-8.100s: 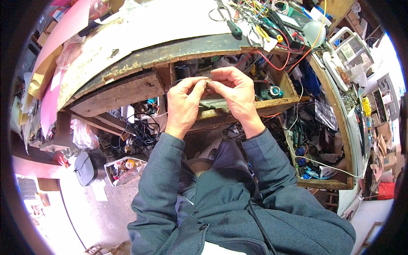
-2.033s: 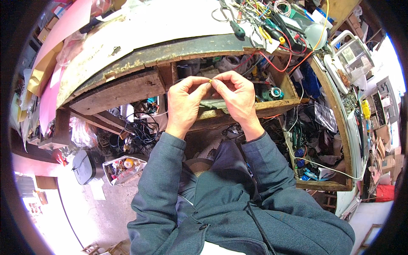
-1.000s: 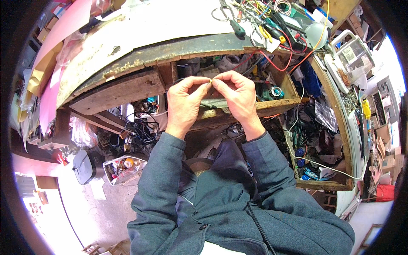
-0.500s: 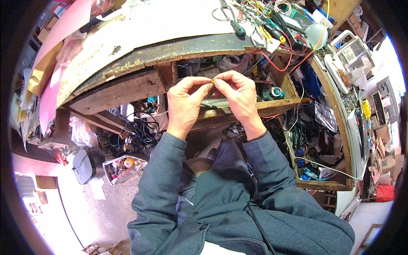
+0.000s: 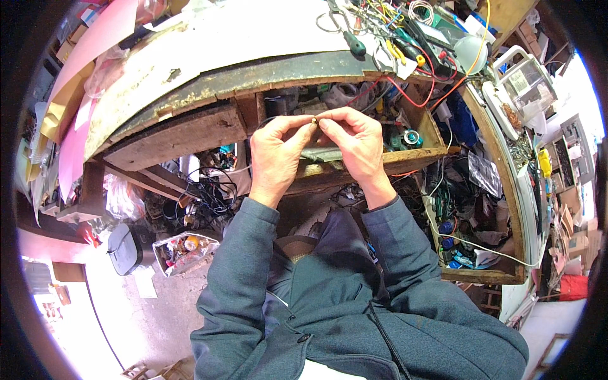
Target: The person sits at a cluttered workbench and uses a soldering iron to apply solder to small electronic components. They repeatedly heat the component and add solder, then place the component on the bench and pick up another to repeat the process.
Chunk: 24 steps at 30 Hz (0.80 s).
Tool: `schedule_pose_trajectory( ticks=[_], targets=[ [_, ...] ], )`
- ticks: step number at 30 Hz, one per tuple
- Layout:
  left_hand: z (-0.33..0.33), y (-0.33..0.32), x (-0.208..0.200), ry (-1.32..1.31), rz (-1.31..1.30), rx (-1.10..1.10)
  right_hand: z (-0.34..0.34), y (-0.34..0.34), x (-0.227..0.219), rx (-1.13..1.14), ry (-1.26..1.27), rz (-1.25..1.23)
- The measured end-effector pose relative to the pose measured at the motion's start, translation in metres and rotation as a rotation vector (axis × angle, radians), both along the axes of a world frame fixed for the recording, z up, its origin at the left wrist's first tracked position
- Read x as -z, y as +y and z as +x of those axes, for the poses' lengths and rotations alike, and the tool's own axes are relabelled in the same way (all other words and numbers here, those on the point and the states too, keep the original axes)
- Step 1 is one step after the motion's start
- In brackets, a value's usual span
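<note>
A tiny brass-coloured piece [image 5: 314, 121] is pinched at the fingertips of both hands; its exact kind is too small to make out. My left hand [image 5: 277, 152] closes thumb and forefinger on it from the left. From the right, my right hand [image 5: 359, 145] meets it with thumb and forefinger tips, its other fingers curled. Both hands are raised in front of an open wooden drawer [image 5: 405, 154], which holds cables, plastic bags and small parts. A thin dark line, perhaps a wire, shows behind the left hand's knuckles.
The worn workbench [image 5: 253, 35] spans the far side, with a green-handled screwdriver [image 5: 356, 44], pliers and tangled wires at its right. A wooden frame [image 5: 484, 277] full of parts stands at the right. On the floor at left are a box of scraps [image 5: 185, 253] and a black case [image 5: 125, 249].
The brass-coloured piece shows more clearly between the fingertips now. The right fingertips have shifted slightly; the arms stay nearly where they were.
</note>
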<state>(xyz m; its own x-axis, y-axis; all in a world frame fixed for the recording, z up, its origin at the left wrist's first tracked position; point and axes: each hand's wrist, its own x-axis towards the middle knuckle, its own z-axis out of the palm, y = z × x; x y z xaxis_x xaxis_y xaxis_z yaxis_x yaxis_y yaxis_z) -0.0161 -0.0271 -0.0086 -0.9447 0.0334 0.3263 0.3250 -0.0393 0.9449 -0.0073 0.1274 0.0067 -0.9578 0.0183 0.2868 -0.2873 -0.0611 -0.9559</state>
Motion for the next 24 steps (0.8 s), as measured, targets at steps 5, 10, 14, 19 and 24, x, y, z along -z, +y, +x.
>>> schedule_pose_trajectory(
  ticks=[5, 10, 14, 19, 24],
  targets=[
    [0.001, 0.001, -0.001, -0.024, 0.017, 0.003, -0.001, 0.000, 0.000, 0.020, -0.001, 0.023],
    [0.000, 0.000, -0.001, -0.067, 0.045, 0.028, -0.002, -0.002, 0.001, 0.035, -0.001, 0.030],
    [0.001, 0.001, -0.003, -0.093, 0.128, -0.024, -0.007, 0.002, 0.003, 0.099, 0.022, -0.118],
    [0.004, 0.002, -0.004, -0.075, 0.213, -0.095, -0.016, 0.015, 0.001, 0.011, -0.086, -0.178],
    [0.003, 0.003, -0.003, -0.040, 0.318, -0.147, -0.025, 0.014, -0.009, -0.282, -0.116, 0.669]
  ],
)
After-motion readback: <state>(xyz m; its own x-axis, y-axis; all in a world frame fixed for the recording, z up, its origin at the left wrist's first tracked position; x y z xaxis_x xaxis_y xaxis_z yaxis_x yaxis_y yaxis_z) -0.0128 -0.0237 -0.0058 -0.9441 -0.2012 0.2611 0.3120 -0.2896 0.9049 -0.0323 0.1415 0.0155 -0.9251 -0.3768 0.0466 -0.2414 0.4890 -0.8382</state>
